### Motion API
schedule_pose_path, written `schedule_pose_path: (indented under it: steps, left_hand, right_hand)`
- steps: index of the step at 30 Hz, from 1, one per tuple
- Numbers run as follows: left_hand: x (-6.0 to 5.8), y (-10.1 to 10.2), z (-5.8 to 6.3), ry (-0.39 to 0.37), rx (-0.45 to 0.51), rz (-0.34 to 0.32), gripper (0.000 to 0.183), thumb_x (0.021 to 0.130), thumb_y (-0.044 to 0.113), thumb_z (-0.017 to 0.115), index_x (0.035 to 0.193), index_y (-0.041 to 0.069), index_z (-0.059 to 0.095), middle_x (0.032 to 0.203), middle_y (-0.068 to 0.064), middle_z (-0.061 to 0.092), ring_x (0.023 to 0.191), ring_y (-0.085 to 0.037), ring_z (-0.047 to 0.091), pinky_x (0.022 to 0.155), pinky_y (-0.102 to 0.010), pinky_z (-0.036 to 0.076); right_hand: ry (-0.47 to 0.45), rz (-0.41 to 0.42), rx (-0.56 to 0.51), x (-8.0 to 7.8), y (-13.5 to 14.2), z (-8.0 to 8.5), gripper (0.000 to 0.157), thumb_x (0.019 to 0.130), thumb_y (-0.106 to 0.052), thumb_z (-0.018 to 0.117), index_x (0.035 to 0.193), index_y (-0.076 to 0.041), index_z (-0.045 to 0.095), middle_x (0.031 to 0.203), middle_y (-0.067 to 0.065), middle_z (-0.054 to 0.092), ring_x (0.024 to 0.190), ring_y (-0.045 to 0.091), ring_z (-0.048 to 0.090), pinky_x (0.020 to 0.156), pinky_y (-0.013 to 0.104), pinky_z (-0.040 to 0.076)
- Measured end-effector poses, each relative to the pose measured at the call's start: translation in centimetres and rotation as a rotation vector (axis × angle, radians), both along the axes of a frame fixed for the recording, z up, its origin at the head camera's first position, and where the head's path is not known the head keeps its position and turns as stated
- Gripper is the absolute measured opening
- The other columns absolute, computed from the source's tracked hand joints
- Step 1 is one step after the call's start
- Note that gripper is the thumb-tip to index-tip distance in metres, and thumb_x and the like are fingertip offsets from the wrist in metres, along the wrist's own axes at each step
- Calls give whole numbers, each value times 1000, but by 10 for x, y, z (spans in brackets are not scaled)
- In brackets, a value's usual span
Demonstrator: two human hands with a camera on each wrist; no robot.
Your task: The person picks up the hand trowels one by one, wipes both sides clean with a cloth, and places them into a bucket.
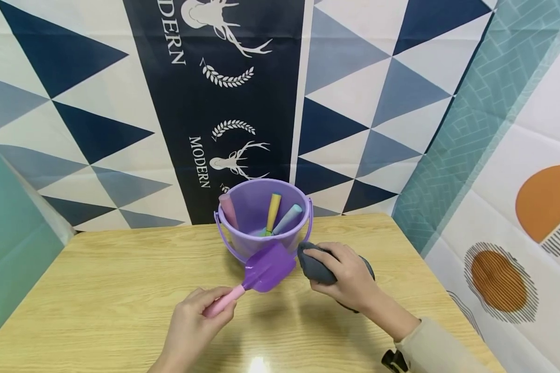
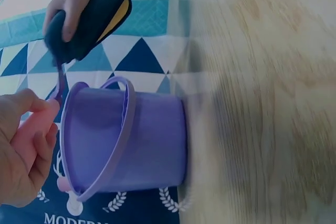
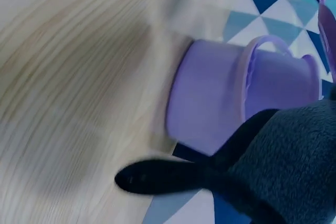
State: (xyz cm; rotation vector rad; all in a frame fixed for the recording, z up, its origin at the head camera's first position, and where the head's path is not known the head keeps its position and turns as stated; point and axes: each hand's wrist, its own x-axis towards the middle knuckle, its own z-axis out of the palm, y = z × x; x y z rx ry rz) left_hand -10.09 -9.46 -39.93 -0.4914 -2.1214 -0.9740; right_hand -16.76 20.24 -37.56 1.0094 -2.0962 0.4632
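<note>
My left hand (image 1: 197,320) grips the pink handle of a toy shovel (image 1: 269,267), its purple blade raised above the table in front of the bucket. In my right hand (image 1: 347,274) is a dark grey cloth (image 1: 315,267), bunched under the fingers close to the blade's right edge. The left wrist view shows a yellowish underside on the cloth (image 2: 84,24). Whether cloth and blade touch, I cannot tell. Behind them stands a purple bucket (image 1: 247,243) with its handle lowered to the front. Pink, yellow and light blue handles (image 1: 288,219) stick up inside it.
The light wooden table (image 1: 121,290) runs up to a patterned cloth backdrop (image 1: 345,129) behind the bucket. A teal panel (image 1: 14,243) borders the left side. White fabric with orange shapes (image 1: 499,280) hangs along the right.
</note>
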Motion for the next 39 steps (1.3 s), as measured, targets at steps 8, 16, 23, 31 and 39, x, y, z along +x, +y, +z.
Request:
schedule_pose_path:
  steps: [8, 16, 23, 31, 39]
  left_hand:
    - [4, 15, 7, -502, 388, -71, 20, 72, 14, 80, 87, 25, 74, 71, 8, 66, 63, -3, 56, 47, -20, 45]
    - [6, 25, 15, -667, 536, -171, 17, 74, 18, 78, 91, 18, 75, 72, 2, 62, 48, -4, 45, 39, -21, 39]
    - [5, 26, 19, -725, 575, -215, 16, 79, 16, 74, 94, 13, 74, 70, 1, 60, 38, -5, 40, 37, -20, 39]
    - [3, 25, 17, -749, 599, -223, 18, 81, 25, 72, 96, 14, 74, 67, 1, 59, 46, -7, 46, 40, -24, 44]
    - [7, 26, 16, -768, 610, -314, 17, 82, 19, 71, 96, 10, 72, 74, -1, 56, 49, -5, 45, 37, -20, 39]
  right_hand:
    - [135, 111, -279, 7, -22, 6, 39, 86, -35, 55, 108, -5, 66, 100, 14, 61, 88, 24, 57, 78, 28, 48]
    - [300, 148, -286, 10, -40, 11, 35, 86, -32, 59, 105, -3, 65, 96, 17, 59, 81, 27, 56, 70, 35, 49]
    - [445, 257, -177, 14, -54, 9, 31, 88, -31, 63, 100, -3, 66, 93, 18, 62, 77, 24, 58, 61, 32, 47]
    - [470, 269, -157, 13, -56, 9, 30, 87, -32, 63, 100, -5, 67, 94, 17, 64, 77, 24, 59, 61, 31, 48]
    - [394, 122, -326, 5, -43, 19, 34, 85, -31, 62, 102, -1, 66, 94, 20, 60, 79, 30, 56, 66, 39, 48]
